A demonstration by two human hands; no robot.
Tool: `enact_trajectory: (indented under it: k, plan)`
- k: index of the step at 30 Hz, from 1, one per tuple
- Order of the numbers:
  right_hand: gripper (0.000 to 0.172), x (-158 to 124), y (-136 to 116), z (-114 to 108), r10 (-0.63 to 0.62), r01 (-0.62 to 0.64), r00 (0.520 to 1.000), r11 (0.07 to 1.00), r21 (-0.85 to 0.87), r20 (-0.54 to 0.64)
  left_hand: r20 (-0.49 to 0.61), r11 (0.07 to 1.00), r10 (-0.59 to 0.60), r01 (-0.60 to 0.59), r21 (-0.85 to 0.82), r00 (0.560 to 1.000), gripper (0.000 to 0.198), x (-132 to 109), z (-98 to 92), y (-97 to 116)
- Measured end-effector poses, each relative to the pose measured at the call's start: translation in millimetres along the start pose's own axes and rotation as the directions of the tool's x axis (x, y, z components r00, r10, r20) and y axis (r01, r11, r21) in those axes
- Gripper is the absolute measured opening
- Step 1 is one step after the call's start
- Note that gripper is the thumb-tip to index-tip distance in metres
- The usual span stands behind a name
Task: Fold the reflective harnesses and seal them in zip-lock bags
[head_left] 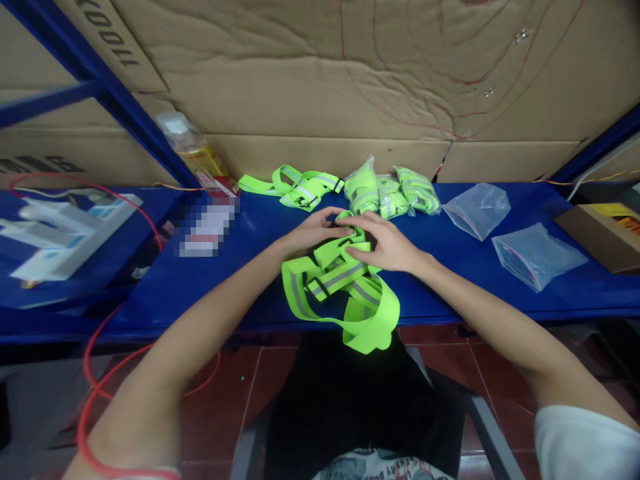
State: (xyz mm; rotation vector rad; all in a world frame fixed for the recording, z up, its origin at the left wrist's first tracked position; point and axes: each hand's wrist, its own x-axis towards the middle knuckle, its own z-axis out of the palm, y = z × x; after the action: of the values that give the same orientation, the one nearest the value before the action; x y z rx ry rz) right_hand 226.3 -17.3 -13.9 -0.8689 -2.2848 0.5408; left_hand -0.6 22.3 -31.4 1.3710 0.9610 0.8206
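Observation:
A neon-green reflective strap (373,310) with grey stripes and black buckles lies bunched at the table's front edge, its lower loops hanging over it. My left hand (320,230) grips the far end of the bunch from the left, fingers curled in. From the right, my right hand (387,241) is closed on the same strap, its thumb lying across the upper folds. The fingertips of both hands are partly hidden behind the webbing. Just beyond them, another loose green reflective strap (295,185) lies on the table.
Several clear bags of folded green straps (364,188) stand behind my hands. Two clear zip bags (481,208) (539,257) lie to the right, near a cardboard box (600,233). A bottle (197,153) stands back left. Red tubing (87,353) loops by my left arm.

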Motion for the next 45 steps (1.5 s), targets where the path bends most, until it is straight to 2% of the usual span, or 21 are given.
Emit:
enact_trajectory:
  k: [2,5,8,9,11,13,15,16,19,23,26,28,30,31,33,34,36,38,40,42,45]
  plan:
    - [0.036,2.8,10.3,-7.8,-0.016,0.011,0.999,0.991,0.132,0.041,0.102,1.000,0.005,-0.005,0.004,0.995,0.067,1.2,-9.6,-0.8]
    - [0.023,6.3,25.3,-26.0,0.060,-0.062,0.998,0.958,0.281,0.017,0.229,1.000,0.021,-0.019,-0.012,0.973,0.060,5.4,-22.9,-2.8]
    - [0.014,6.2,35.0,-44.1,0.153,-0.133,0.987,0.943,0.306,-0.041,0.244,0.998,0.038,-0.049,0.038,0.969,0.052,12.9,-30.5,-6.8]
    - [0.017,5.5,36.8,-48.7,0.189,-0.170,0.981,0.935,0.311,-0.034,0.228,0.994,0.062,-0.082,0.079,0.972,0.051,15.2,-31.6,-7.8]
    - [0.034,3.6,38.4,-54.8,0.256,-0.246,0.967,0.932,0.268,-0.002,0.175,0.966,0.160,-0.191,0.176,0.971,0.049,17.3,-31.6,-7.7]
    - [0.049,1.9,38.6,-56.9,0.284,-0.283,0.959,0.952,0.119,0.002,0.104,0.903,0.291,-0.309,0.300,0.951,0.045,15.0,-30.0,-3.2]
    - [0.047,1.1,38.8,-56.4,0.261,-0.261,0.965,0.965,-0.036,-0.003,0.101,0.821,0.382,-0.387,0.420,0.919,0.041,8.8,-28.6,5.0]
    - [0.042,1.0,39.5,-55.9,0.241,-0.240,0.970,0.968,-0.081,0.012,0.147,0.785,0.390,-0.412,0.463,0.909,0.041,5.1,-28.4,9.6]
    - [0.034,2.0,44.2,-56.2,0.185,-0.183,0.976,0.983,-0.030,0.119,0.328,0.716,0.287,-0.429,0.550,0.900,0.042,-3.3,-31.0,20.3]
    - [0.038,3.6,52.5,-64.1,0.189,-0.239,0.963,0.928,0.285,0.193,0.374,0.679,0.213,-0.411,0.607,0.903,0.035,-4.3,-42.3,23.1]
    - [0.041,4.0,54.6,-72.9,0.240,-0.271,0.963,0.864,0.424,0.127,0.382,0.766,0.150,-0.351,0.538,0.912,0.027,-4.4,-51.7,24.9]
    - [0.042,3.4,53.0,-79.1,0.273,-0.249,0.962,0.849,0.465,0.018,0.385,0.871,0.081,-0.253,0.422,0.919,0.039,-7.1,-55.2,29.0]
    - [0.045,1.9,49.6,-85.9,0.306,-0.228,0.948,0.840,0.492,-0.084,0.348,0.927,0.060,-0.182,0.329,0.935,0.052,-10.3,-56.9,33.8]
    - [0.049,0.7,47.8,-89.7,0.322,-0.227,0.940,0.834,0.503,-0.110,0.310,0.934,0.086,-0.185,0.306,0.947,0.049,-11.3,-57.6,35.4]
    - [0.064,-2.0,45.9,-97.8,0.350,-0.251,0.931,0.819,0.516,-0.103,0.200,0.923,0.232,-0.280,0.263,0.952,0.026,-10.4,-59.4,35.5]
    - [0.073,-3.4,46.4,-101.6,0.360,-0.272,0.930,0.813,0.515,-0.078,0.129,0.911,0.325,-0.346,0.225,0.937,0.019,-8.3,-60.8,33.9]
    - [0.086,-5.5,51.0,-107.8,0.379,-0.321,0.925,0.810,0.490,-0.022,-0.040,0.892,0.445,-0.438,0.115,0.895,0.026,-1.8,-64.4,28.5]
    - [0.084,-6.5,59.1,-111.2,0.404,-0.376,0.914,0.821,0.430,0.028,-0.208,0.913,0.401,-0.409,0.006,0.892,0.026,5.3,-69.4,22.9]
    - [0.073,-6.5,67.2,-112.2,0.425,-0.423,0.902,0.837,0.348,0.076,-0.291,0.949,0.280,-0.309,-0.060,0.915,0.024,9.6,-76.0,19.1]
    - [0.060,-6.3,71.8,-112.4,0.425,-0.440,0.898,0.852,0.283,0.116,-0.273,0.974,0.192,-0.217,-0.065,0.943,0.031,9.8,-83.9,17.9]
    - [0.050,-6.9,70.9,-114.4,0.407,-0.425,0.905,0.864,0.270,0.121,-0.118,0.989,0.143,-0.145,-0.008,0.983,0.035,4.6,-94.6,19.7]
